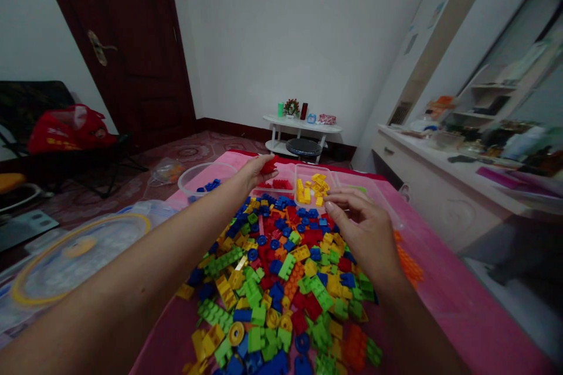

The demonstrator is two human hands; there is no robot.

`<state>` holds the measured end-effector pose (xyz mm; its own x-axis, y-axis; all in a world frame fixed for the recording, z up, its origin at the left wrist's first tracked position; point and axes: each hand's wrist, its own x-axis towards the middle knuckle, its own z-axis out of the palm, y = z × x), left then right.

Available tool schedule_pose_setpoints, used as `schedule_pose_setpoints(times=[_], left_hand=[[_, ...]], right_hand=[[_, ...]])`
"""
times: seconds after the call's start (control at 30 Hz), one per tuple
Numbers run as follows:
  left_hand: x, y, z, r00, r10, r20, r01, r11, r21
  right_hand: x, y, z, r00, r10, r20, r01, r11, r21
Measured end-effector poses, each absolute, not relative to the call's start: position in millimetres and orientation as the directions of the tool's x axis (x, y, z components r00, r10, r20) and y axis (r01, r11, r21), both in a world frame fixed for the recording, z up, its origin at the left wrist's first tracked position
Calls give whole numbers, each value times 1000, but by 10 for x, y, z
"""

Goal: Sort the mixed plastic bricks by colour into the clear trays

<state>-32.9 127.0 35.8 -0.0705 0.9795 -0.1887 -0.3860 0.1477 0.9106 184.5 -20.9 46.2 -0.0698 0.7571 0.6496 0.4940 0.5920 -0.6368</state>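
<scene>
Our left hand (255,172) grips a red brick (268,164) at the red-brick tray (275,191); our right hand (368,231) curls beside the yellow-brick tray (307,170), and we can't tell if it's pinching anything. Risk we see: an off-centre release could make the red brick clip the rim and drop into the mixed pile (285,269).

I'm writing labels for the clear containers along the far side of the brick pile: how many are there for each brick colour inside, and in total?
Blue bricks: 1, the round bowl
Red bricks: 1, the left tray
Yellow bricks: 1, the middle tray
Green piece: 1, the right tray
Total: 4 containers
</scene>
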Motion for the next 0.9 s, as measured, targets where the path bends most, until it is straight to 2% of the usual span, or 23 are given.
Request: schedule_pose_setpoints(times=[0.1, 0.17, 0.23, 0.27, 0.37, 0.47, 0.57, 0.73, 0.9], left_hand=[[-323, 1333, 299, -128, 983, -128, -158, 107, 982], [-287, 1256, 218, -116, 992, 41, 147, -23, 989], [-226, 1124, 121, -27, 976, 216, 442, -182, 878], [-190, 1048, 72, 24, 965, 263, 524, -236, 818], [-90, 828, -51, 145, 941, 305, 631, -325, 704], [-15, 664, -112, 273, 900, 341, 799, -409, 440], [52, 562, -134, 275, 908, 317, 882, -369, 294], [134, 490, -173, 175, 954, 243, 948, -230, 222], [72, 545, -178, 260, 949, 177, 893, -306, 329]], right_hand=[[1890, -125, 365, -66, 780, 623, 527, 557, -642], [1927, -41, 246, -77, 813, 577, 564, 513, -648], [1960, 47, 99, -101, 849, 518, 617, 462, -637], [1973, 87, 22, -117, 864, 491, 647, 441, -622], [1986, 170, -182, -150, 886, 439, 717, 403, -569], [1965, 199, -323, -169, 900, 403, 756, 381, -533], [1929, 192, -398, -194, 909, 368, 777, 371, -509], [1880, 154, -401, -233, 927, 293, 798, 355, -487], [1878, 144, -373, -290, 927, 239, 760, 375, -530]])
